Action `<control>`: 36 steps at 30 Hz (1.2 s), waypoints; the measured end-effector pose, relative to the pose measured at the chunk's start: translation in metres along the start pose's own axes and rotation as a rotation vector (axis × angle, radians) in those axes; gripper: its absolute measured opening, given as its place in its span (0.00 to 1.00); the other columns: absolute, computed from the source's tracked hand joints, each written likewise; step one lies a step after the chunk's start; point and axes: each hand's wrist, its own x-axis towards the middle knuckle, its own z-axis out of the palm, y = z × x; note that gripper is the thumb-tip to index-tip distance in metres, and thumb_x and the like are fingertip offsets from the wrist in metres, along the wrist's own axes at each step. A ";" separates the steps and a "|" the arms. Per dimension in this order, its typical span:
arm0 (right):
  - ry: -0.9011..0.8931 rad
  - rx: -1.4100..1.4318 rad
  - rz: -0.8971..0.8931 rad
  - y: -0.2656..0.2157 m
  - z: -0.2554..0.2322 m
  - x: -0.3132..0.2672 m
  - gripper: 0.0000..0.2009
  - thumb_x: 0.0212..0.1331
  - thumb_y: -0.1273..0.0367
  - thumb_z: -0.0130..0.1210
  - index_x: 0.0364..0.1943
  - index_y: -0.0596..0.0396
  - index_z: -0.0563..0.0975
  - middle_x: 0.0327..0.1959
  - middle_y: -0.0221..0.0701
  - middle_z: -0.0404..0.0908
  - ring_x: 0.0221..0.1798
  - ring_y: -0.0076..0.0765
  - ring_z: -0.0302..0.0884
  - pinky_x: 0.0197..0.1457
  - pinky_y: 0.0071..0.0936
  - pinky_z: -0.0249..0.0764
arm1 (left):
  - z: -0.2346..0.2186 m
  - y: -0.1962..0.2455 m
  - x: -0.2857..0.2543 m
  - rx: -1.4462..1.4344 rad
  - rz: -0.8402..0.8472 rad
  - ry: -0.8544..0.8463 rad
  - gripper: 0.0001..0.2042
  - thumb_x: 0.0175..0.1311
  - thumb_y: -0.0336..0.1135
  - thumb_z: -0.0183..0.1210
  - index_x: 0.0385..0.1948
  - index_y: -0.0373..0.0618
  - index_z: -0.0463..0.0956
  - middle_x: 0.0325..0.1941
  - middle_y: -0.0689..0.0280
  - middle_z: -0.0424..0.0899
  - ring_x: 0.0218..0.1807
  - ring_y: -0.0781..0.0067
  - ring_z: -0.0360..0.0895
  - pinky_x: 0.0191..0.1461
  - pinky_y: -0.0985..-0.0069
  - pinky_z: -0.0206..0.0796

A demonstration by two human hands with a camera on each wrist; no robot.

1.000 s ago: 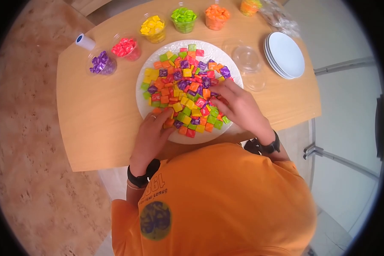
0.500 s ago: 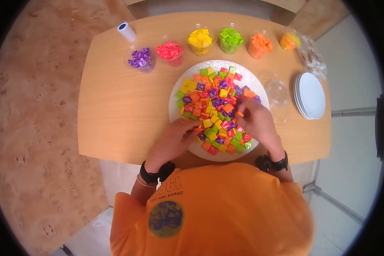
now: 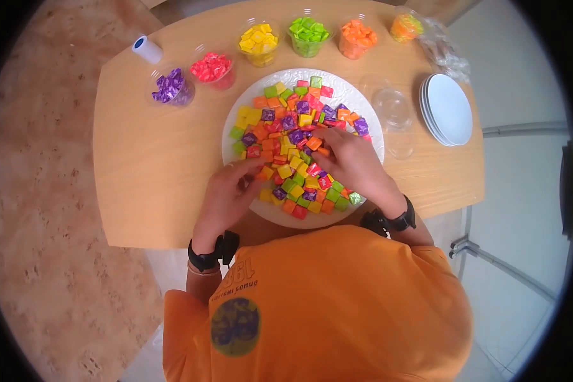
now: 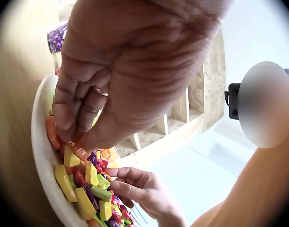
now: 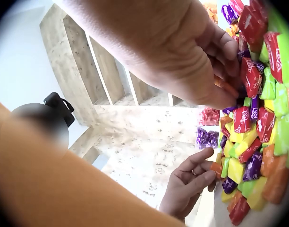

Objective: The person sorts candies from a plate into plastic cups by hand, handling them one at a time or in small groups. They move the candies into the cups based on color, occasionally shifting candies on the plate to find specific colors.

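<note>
Wrapped square candies in several colours cover a white plate. At its lower left, my left hand pinches an orange candy between thumb and fingertips; the right wrist view also shows this left hand. From the right, my right hand reaches over the pile with curled fingers. An orange candy is held between its thumb and fingers, partly hidden by them. Yellow, red, green and purple candies lie just below and beside the fingertips of both hands.
Behind the plate stand clear cups of purple, red, yellow, green and orange candies, plus a mixed cup. Clear lids and stacked white plates are right; a white roll is back left.
The head view has shifted back and forth. An orange candy now shows at my right fingertips, unlike a second ago. My left hand stays at the plate's lower left.
</note>
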 end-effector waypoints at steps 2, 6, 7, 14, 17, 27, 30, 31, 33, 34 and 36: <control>-0.009 -0.043 -0.017 0.002 0.003 0.003 0.17 0.61 0.67 0.64 0.52 0.56 0.77 0.38 0.44 0.84 0.44 0.57 0.83 0.46 0.47 0.79 | 0.000 -0.002 -0.001 -0.010 0.005 0.016 0.19 0.63 0.22 0.65 0.57 0.43 0.81 0.38 0.64 0.86 0.34 0.80 0.78 0.39 0.81 0.71; -0.060 0.035 0.046 0.002 -0.006 0.006 0.16 0.60 0.68 0.65 0.50 0.55 0.77 0.33 0.41 0.83 0.39 0.54 0.83 0.42 0.45 0.78 | -0.003 0.008 0.002 0.001 0.016 0.001 0.19 0.63 0.21 0.65 0.56 0.42 0.81 0.39 0.64 0.87 0.36 0.80 0.80 0.40 0.81 0.73; -0.089 0.117 0.078 0.001 -0.009 0.006 0.15 0.60 0.68 0.65 0.50 0.55 0.77 0.30 0.39 0.82 0.35 0.49 0.82 0.39 0.42 0.77 | -0.004 0.012 0.005 0.007 0.026 -0.006 0.18 0.63 0.21 0.65 0.56 0.42 0.81 0.39 0.64 0.87 0.36 0.80 0.81 0.40 0.80 0.73; 0.021 0.353 0.127 0.011 -0.043 0.010 0.15 0.58 0.68 0.68 0.48 0.56 0.79 0.24 0.31 0.76 0.27 0.30 0.75 0.33 0.30 0.72 | -0.005 0.062 0.083 -0.107 0.211 -0.172 0.15 0.68 0.23 0.63 0.56 0.39 0.80 0.40 0.67 0.88 0.39 0.83 0.82 0.46 0.81 0.76; 0.163 0.305 0.156 0.023 -0.067 0.022 0.15 0.58 0.67 0.68 0.47 0.56 0.80 0.24 0.32 0.78 0.27 0.30 0.76 0.33 0.29 0.73 | 0.002 0.072 0.135 -0.334 0.236 -0.246 0.15 0.69 0.24 0.62 0.56 0.36 0.79 0.42 0.66 0.87 0.40 0.81 0.83 0.47 0.80 0.77; 0.390 -0.021 0.164 0.063 -0.140 0.117 0.20 0.63 0.63 0.66 0.55 0.60 0.80 0.32 0.33 0.84 0.32 0.30 0.79 0.40 0.28 0.75 | 0.026 0.116 0.284 -0.267 0.401 -0.064 0.17 0.66 0.24 0.62 0.56 0.29 0.76 0.47 0.60 0.86 0.45 0.74 0.85 0.48 0.78 0.78; 0.465 -0.045 0.117 0.086 -0.130 0.110 0.21 0.61 0.62 0.65 0.53 0.63 0.81 0.37 0.44 0.87 0.38 0.41 0.86 0.43 0.34 0.79 | 0.017 0.092 0.265 -0.158 0.560 0.041 0.16 0.67 0.25 0.62 0.55 0.32 0.78 0.48 0.59 0.88 0.46 0.73 0.85 0.49 0.77 0.78; 0.454 -0.036 0.119 0.089 -0.127 0.100 0.21 0.61 0.62 0.65 0.53 0.63 0.81 0.37 0.44 0.87 0.38 0.41 0.86 0.43 0.34 0.79 | 0.009 0.088 0.246 -0.156 0.546 0.042 0.16 0.67 0.25 0.62 0.55 0.32 0.78 0.48 0.59 0.88 0.46 0.73 0.85 0.49 0.77 0.78; 0.406 0.069 0.193 0.091 -0.119 0.080 0.19 0.64 0.61 0.62 0.51 0.62 0.82 0.39 0.45 0.87 0.38 0.43 0.86 0.44 0.35 0.80 | -0.011 0.091 0.192 0.061 0.425 0.059 0.14 0.68 0.26 0.62 0.53 0.37 0.81 0.47 0.60 0.89 0.46 0.74 0.85 0.49 0.76 0.78; 0.386 0.082 0.200 0.090 -0.116 0.080 0.19 0.64 0.61 0.62 0.51 0.62 0.82 0.39 0.45 0.87 0.38 0.43 0.86 0.44 0.35 0.80 | -0.016 0.087 0.174 0.062 0.401 0.056 0.14 0.68 0.26 0.62 0.53 0.37 0.81 0.47 0.60 0.89 0.46 0.74 0.85 0.49 0.76 0.78; 0.479 -0.017 0.165 0.091 -0.113 0.082 0.17 0.68 0.61 0.58 0.50 0.60 0.83 0.44 0.43 0.88 0.46 0.45 0.85 0.52 0.36 0.78 | -0.020 0.080 0.147 0.091 0.266 0.017 0.12 0.67 0.26 0.63 0.51 0.39 0.83 0.45 0.61 0.89 0.44 0.75 0.85 0.47 0.76 0.77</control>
